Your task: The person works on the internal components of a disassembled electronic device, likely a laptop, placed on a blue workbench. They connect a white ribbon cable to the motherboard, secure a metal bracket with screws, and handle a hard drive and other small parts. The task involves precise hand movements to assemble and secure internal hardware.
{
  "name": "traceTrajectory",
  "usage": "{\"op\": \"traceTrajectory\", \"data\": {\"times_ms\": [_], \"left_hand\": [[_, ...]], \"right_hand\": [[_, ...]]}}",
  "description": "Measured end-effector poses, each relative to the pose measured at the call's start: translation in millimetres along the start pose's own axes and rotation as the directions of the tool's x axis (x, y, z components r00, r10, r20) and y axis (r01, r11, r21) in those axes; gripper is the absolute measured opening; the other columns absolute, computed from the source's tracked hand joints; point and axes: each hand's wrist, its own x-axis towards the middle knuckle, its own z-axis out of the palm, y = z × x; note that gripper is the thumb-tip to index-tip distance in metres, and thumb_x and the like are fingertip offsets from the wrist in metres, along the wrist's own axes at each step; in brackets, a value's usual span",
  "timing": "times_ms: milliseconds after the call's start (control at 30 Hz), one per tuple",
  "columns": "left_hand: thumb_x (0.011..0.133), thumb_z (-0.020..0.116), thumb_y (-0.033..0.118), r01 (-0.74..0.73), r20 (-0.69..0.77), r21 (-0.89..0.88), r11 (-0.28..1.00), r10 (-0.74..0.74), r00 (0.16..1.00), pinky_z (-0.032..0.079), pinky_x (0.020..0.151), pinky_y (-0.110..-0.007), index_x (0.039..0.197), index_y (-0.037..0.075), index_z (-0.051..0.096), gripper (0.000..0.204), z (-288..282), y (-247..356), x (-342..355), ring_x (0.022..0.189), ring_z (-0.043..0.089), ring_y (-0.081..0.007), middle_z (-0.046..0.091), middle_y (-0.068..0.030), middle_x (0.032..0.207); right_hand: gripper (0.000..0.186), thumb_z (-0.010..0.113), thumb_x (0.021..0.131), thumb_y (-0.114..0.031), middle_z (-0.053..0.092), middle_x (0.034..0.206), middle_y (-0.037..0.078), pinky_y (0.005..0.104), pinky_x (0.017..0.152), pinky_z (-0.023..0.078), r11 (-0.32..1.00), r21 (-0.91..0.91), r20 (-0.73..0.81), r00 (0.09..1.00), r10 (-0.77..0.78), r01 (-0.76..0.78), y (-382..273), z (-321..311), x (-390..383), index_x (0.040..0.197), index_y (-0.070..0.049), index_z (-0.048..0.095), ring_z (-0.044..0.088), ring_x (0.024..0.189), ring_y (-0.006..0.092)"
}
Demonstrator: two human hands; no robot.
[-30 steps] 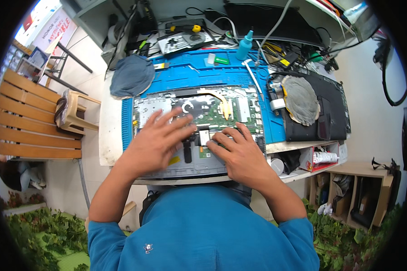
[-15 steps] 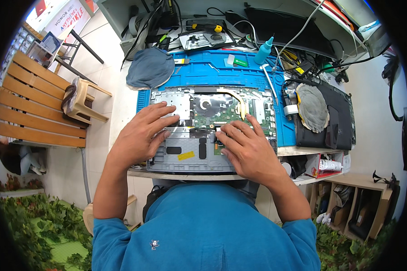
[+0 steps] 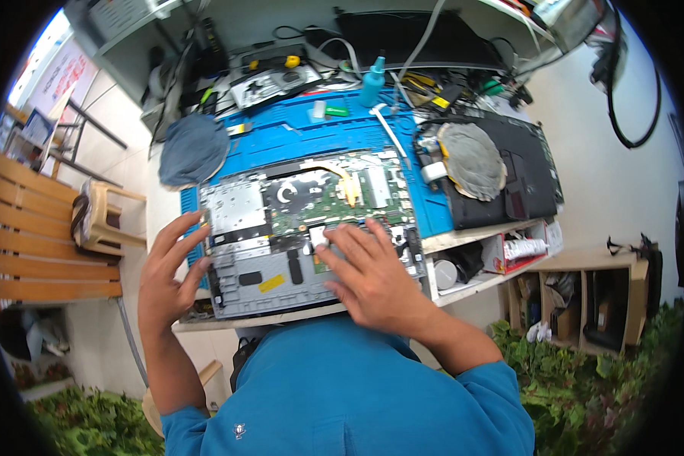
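An opened laptop base [image 3: 239,262] lies in front of me with its insides bare. Its green circuit board [image 3: 289,216] and a copper-coloured heat pipe [image 3: 348,188] show along the far half; the near half is grey plastic with a yellow sticker [image 3: 271,283]. My left hand [image 3: 169,270] is beside the base's left edge, fingers apart, fingertips at that edge. Over the middle right of the base spreads my right hand [image 3: 368,277], its fingertips on or just above the board's near edge. Next to its index finger is a small pale piece [image 3: 318,236] that I cannot make out.
Under the base lies a blue work mat [image 3: 281,125]. Round grey cloth pads [image 3: 194,150] sit left and right, the right one on a black laptop [image 3: 509,178]. A blue squeeze bottle [image 3: 372,83], cables and tools crowd the back. Right of me is an open shelf [image 3: 452,277] with a box.
My view has turned and shifted. My left hand has moved off the base's upper left part to its left edge. My right hand stays over much the same part of the base.
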Motion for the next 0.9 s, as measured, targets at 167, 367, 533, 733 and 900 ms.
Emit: {"op": "traceTrajectory", "data": {"times_ms": [167, 367, 533, 733, 900], "left_hand": [[0.098, 0.085, 0.002, 0.001, -0.212, -0.106, 0.994, -0.024, 0.977, 0.064, 0.086, -0.034, 0.125, -0.002, 0.083, 0.026, -5.5, -33.3, -2.7, 0.096, 0.081, -0.022, 0.082, -0.0153, 0.116], [0.104, 0.084, 0.01, 0.028, -0.289, -0.178, 0.984, -0.079, 0.954, 0.043, 0.058, -0.027, 0.093, -0.002, 0.079, 0.017, -11.7, -23.8, 30.7, 0.061, 0.058, -0.0083, 0.067, -0.0016, 0.066], [0.107, 0.078, 0.016, 0.026, -0.139, -0.174, 0.984, -0.05, 0.989, 0.051, 0.067, -0.029, 0.108, -0.002, 0.08, 0.018, 4.2, -26.4, 105.3, 0.071, 0.065, -0.0115, 0.074, -0.0083, 0.082], [0.103, 0.079, 0.02, -0.065, -0.142, -0.029, 0.997, 0.06, 0.988, 0.061, 0.089, -0.041, 0.12, 0.003, 0.084, 0.025, 35.0, -47.5, 235.9, 0.096, 0.079, -0.0317, 0.082, -0.0175, 0.106], [0.1, 0.08, 0.019, 0.072, -0.017, 0.233, 0.97, -0.07, 0.997, 0.062, 0.101, -0.047, 0.122, 0.009, 0.088, 0.025, 58.0, -63.6, 308.2, 0.109, 0.08, -0.0375, 0.083, -0.0194, 0.121]], "right_hand": [[0.035, 0.083, 0.091, 0.006, 0.074, 0.12, 0.015, 0.0478, 0.094, 0.062, 0.964, 0.261, -0.297, 0.947, 0.121, -0.041, -5.4, 1.9, -47.3, 0.125, -0.001, 0.08, 0.074, 0.107, 0.0334], [0.011, 0.078, 0.104, 0.0, 0.064, 0.076, 0.006, 0.0303, 0.059, 0.043, 0.812, 0.5, -0.428, 0.73, 0.534, -0.301, 17.2, -16.7, -93.0, 0.093, 0.0, 0.075, 0.057, 0.066, 0.015], [0.012, 0.07, 0.111, -0.006, 0.064, 0.088, 0.007, 0.0287, 0.069, 0.046, 0.865, 0.362, -0.528, 0.688, 0.497, -0.347, 26.2, -17.3, -91.8, 0.104, 0.003, 0.073, 0.059, 0.078, 0.0138], [0.028, 0.07, 0.106, 0.002, 0.069, 0.108, 0.01, 0.03, 0.086, 0.054, 0.894, 0.343, -0.579, 0.685, 0.442, -0.287, 28.5, -11.6, -80.0, 0.133, 0.005, 0.068, 0.065, 0.094, 0.016], [0.03, 0.071, 0.103, 0.004, 0.071, 0.107, 0.012, 0.0314, 0.087, 0.055, 0.9, 0.32, -0.599, 0.673, 0.433, -0.295, 31.9, -10.8, -88.9, 0.133, 0.005, 0.068, 0.067, 0.092, 0.0176]]}}
